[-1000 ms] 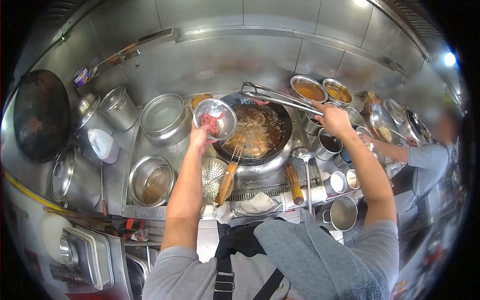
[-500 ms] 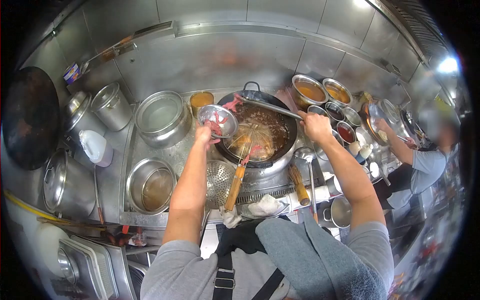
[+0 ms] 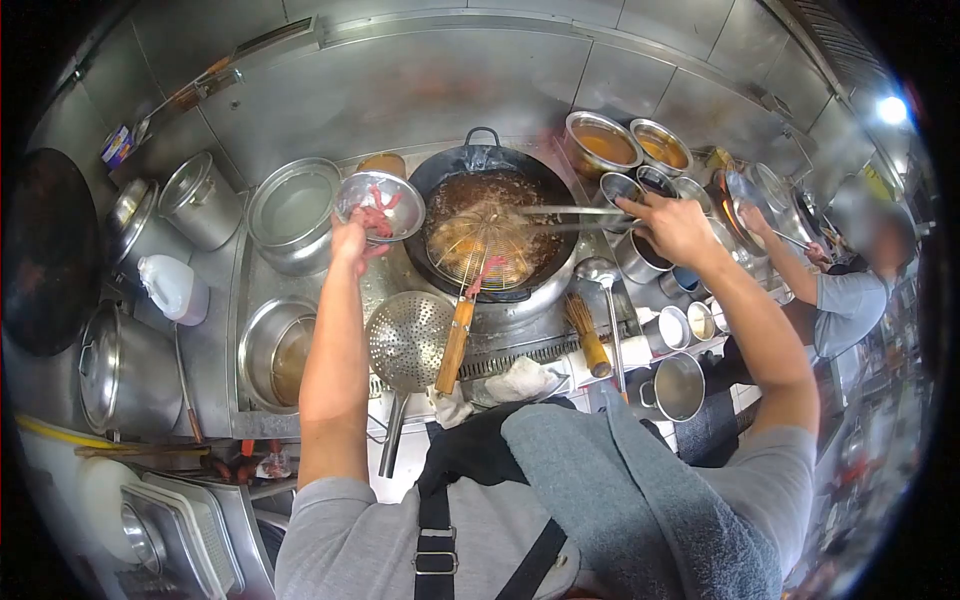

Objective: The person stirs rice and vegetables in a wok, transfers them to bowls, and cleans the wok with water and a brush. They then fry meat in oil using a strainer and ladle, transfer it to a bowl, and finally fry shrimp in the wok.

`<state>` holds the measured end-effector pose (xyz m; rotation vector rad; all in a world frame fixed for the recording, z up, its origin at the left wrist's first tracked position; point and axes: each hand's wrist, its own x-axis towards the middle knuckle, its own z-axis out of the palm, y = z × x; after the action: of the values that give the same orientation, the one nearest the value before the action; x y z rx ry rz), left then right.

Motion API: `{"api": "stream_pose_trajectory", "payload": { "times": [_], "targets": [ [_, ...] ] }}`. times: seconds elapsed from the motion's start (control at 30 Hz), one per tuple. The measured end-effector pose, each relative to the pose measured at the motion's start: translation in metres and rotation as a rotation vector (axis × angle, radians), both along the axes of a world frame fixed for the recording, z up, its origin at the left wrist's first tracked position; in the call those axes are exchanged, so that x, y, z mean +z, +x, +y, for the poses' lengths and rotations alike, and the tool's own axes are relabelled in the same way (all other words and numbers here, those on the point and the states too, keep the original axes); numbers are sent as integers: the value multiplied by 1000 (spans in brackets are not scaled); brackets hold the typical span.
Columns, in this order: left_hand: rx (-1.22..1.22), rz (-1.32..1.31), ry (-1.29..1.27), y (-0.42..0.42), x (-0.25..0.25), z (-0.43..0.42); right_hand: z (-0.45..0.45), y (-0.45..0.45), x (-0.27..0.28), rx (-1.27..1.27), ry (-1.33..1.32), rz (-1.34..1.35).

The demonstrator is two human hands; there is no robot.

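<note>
My left hand (image 3: 350, 243) grips the rim of a small metal bowl (image 3: 402, 212) with strips of raw pink meat (image 3: 377, 212) in it, left of the wok. With my right hand (image 3: 676, 232) I hold long metal tongs (image 3: 575, 211), whose far end reaches over the wok (image 3: 540, 180). Dark bubbling oil fills the wok. A wire strainer (image 3: 492, 250) with a wooden handle rests in it, holding golden food. A strip of meat (image 3: 489, 270) lies on the strainer near its handle.
A perforated ladle (image 3: 411, 340), a bamboo brush (image 3: 587, 335) and a metal ladle (image 3: 608, 300) lie in front. Large pots (image 3: 292, 215) stand left; bowls of sauce (image 3: 603, 143) and several containers stand right. Another person (image 3: 848, 300) works at the far right.
The bowl has moved left, away from the wok. The tongs have swung down from the wok's back edge to across its right side. Meat has landed on the strainer.
</note>
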<state>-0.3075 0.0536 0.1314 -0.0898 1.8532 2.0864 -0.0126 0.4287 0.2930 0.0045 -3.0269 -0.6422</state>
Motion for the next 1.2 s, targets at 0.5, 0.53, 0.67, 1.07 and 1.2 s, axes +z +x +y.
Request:
{"api": "stream_pose_trajectory", "payload": {
  "times": [0.5,0.53,0.67,1.07,1.2],
  "targets": [
    [28,13,39,42,-9,1,-7,8,-21,183,83,-103],
    [29,13,39,45,-8,0,-7,6,-20,193,89,-108],
    [25,-8,36,53,-11,-4,3,3,-20,205,96,-162],
    [28,-35,106,42,-24,7,19,-63,-43,-307,-242,6],
    [-14,60,-12,24,-34,24,28,-81,-108,-338,-258,61]
  ]
}}
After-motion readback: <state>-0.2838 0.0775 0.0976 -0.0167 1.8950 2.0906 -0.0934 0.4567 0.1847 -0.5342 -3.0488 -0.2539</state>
